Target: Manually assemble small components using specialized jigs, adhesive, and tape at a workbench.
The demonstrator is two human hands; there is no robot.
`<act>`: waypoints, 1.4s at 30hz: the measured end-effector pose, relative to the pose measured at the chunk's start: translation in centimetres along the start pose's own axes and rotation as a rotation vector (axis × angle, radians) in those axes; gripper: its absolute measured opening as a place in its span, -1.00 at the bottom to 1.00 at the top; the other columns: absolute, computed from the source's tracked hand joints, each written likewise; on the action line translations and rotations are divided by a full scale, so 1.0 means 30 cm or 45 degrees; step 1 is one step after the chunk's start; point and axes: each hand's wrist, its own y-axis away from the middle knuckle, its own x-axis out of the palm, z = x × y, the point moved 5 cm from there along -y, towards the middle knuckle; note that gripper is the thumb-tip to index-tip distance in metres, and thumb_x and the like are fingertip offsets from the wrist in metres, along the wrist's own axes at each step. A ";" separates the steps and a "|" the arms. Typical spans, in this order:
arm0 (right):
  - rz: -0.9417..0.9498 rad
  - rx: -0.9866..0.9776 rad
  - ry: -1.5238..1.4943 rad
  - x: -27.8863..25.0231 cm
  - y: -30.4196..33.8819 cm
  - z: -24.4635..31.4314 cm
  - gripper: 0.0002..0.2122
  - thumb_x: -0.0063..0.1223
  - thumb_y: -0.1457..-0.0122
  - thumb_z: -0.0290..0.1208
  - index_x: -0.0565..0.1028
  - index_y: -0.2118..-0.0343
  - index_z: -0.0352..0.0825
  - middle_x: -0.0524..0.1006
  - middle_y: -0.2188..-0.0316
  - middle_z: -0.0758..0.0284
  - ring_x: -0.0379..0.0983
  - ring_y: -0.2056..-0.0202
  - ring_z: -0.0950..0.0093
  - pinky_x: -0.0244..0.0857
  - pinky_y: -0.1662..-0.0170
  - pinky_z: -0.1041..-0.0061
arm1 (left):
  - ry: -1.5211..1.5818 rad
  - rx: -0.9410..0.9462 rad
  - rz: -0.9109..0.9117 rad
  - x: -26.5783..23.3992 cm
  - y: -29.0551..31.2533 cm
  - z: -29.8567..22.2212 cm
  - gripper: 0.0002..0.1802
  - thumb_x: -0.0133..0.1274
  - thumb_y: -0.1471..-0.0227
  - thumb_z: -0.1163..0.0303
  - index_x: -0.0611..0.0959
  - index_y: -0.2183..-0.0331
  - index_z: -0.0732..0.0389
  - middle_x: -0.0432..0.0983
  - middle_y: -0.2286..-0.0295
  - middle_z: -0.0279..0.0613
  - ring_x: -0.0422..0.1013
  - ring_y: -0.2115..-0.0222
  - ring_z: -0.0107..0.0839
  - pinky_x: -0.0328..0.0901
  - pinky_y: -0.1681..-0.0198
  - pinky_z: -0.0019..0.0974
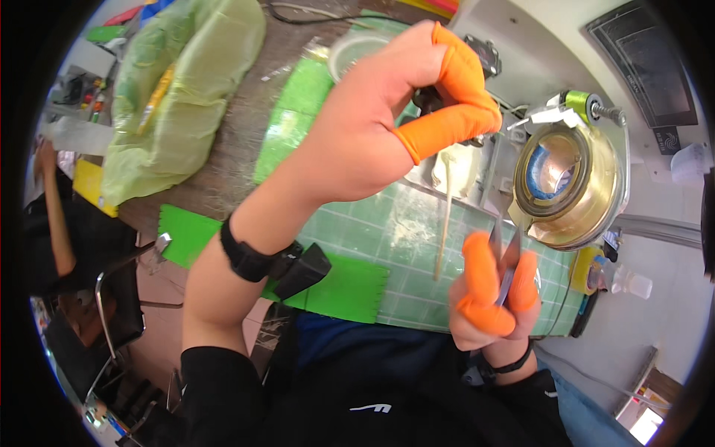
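My left hand (372, 119), raised over the far side of the mat, has orange finger covers on. Its thumb and fingertips are pinched together, and what they hold, if anything, is too small to make out. Just right of those fingertips is a thin whitish strip (519, 123) near a tape roll (530, 205). Low at the right, my right hand (495, 298), also in orange finger covers, grips metal tweezers (511, 257). Their two points face away from me and stand apart. Partly behind my left hand are dark parts and a tray (488, 175) with pale material in it.
A green gridded cutting mat (357, 231) covers the bench, with a thin wooden stick (445, 231) on it. Bright green pads (346, 287) lie along the near edge. A pale green plastic bag (179, 97) fills the far left. Another person's arm (56, 208) shows at the left rim.
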 end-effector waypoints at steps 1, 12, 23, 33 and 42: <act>-0.025 0.061 0.058 -0.022 0.034 -0.007 -0.49 -0.13 -0.38 0.14 0.38 0.17 -0.36 0.29 0.67 0.43 0.04 0.76 0.70 -0.15 0.72 0.64 | -0.072 0.039 0.031 -0.013 -0.001 -0.008 -0.89 0.20 -0.07 0.65 0.62 0.32 0.31 0.42 0.24 -0.16 0.41 0.20 -0.40 0.33 0.13 -0.39; -0.367 -0.069 0.970 -0.293 0.379 0.071 -0.87 0.07 -0.38 -0.38 0.59 0.14 -0.26 0.51 0.51 0.42 0.32 0.57 0.64 0.23 0.44 0.68 | -1.883 0.289 -0.054 -0.206 0.060 -0.207 -0.89 0.14 0.10 0.53 0.63 0.41 0.18 0.45 0.36 -0.19 0.44 0.21 -0.15 0.28 0.02 -0.12; -0.942 -0.774 2.412 -0.231 0.360 0.185 -0.80 0.04 -0.13 -0.74 0.52 0.18 -0.45 0.50 0.28 0.06 0.47 0.20 0.08 0.36 0.08 0.32 | -1.857 -0.412 0.436 -0.333 0.165 -0.039 -0.70 0.01 0.03 0.58 0.68 0.21 0.32 0.61 0.23 0.04 0.55 0.20 0.04 0.46 0.11 -0.05; -0.913 -0.566 2.441 -0.226 0.424 0.167 -0.55 0.36 0.08 -0.59 0.54 0.05 -0.39 0.45 0.06 0.14 0.38 0.01 0.15 0.28 -0.10 0.30 | -1.992 -0.193 0.537 -0.281 0.192 0.079 -0.76 0.04 -0.03 0.49 0.68 0.22 0.21 0.58 0.22 -0.20 0.52 0.16 -0.25 0.31 0.08 -0.18; -0.790 -0.425 2.486 -0.284 0.449 0.163 -0.56 0.33 0.09 -0.65 0.57 0.05 -0.40 0.48 0.01 0.15 0.42 -0.03 0.15 0.31 -0.12 0.29 | -2.002 -0.160 0.374 -0.283 0.174 -0.121 -0.65 0.16 0.00 0.44 0.68 0.10 0.17 0.52 0.01 -0.15 0.44 0.01 -0.14 0.27 -0.09 -0.11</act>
